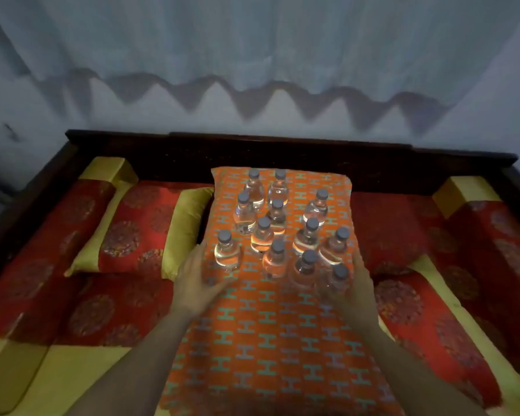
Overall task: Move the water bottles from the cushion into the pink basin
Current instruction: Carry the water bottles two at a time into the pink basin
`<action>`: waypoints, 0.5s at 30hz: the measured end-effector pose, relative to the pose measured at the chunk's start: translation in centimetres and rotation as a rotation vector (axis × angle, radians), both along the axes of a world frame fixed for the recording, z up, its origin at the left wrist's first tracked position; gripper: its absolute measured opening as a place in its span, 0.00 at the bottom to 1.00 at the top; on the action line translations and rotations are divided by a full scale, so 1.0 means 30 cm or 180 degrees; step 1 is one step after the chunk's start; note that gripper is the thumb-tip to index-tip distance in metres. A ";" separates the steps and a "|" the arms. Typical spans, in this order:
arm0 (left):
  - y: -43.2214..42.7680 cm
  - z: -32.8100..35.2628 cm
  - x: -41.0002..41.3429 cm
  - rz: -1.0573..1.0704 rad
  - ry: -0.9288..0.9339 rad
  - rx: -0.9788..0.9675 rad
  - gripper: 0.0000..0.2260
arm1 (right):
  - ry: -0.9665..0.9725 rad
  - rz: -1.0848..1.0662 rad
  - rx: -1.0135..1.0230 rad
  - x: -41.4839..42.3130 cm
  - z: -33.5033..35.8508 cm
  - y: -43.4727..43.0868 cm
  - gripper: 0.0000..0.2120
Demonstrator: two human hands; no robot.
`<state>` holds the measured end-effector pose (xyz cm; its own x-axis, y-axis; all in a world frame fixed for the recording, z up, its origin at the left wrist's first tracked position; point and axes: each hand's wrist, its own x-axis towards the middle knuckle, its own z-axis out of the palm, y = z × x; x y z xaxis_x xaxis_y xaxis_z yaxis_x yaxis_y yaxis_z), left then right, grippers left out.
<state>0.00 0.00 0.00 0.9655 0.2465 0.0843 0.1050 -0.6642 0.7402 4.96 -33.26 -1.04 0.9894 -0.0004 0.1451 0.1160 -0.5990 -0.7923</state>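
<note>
On the wooden sofa [282, 151] lies the orange cushion [252, 340], with the water bottles [264, 235] standing caps-up on its far half. The left hand [192, 283], spread loose, sits just left of the front-left bottle [226, 253]. The right hand [357, 289] is against the front-right bottle [335, 283], its grip too blurry to tell.

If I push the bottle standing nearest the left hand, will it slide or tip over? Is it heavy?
The bottle looks full of clear water, so it is probably heavy for its size. It stands upright on the soft-looking orange cushion, so a high push would likely tip it rather than slide it.
</note>
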 end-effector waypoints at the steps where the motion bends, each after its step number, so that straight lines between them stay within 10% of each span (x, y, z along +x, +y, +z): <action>1: 0.008 -0.033 0.027 0.0026 0.0087 -0.0157 0.53 | 0.0109 -0.0070 0.0095 0.012 -0.030 0.008 0.47; 7: 0.026 -0.195 0.160 0.0071 0.0495 -0.0730 0.48 | 0.0931 -0.0111 0.0366 0.028 -0.222 0.000 0.29; 15: 0.056 -0.313 0.304 0.0083 0.0640 -0.0889 0.37 | 0.0951 -0.0249 0.0527 0.011 -0.299 -0.013 0.35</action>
<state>9.13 1.69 -9.40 0.9489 0.2582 -0.1813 0.2816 -0.4340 0.8558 5.29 -33.64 -10.01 0.9842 -0.0771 -0.1594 -0.1770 -0.4573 -0.8715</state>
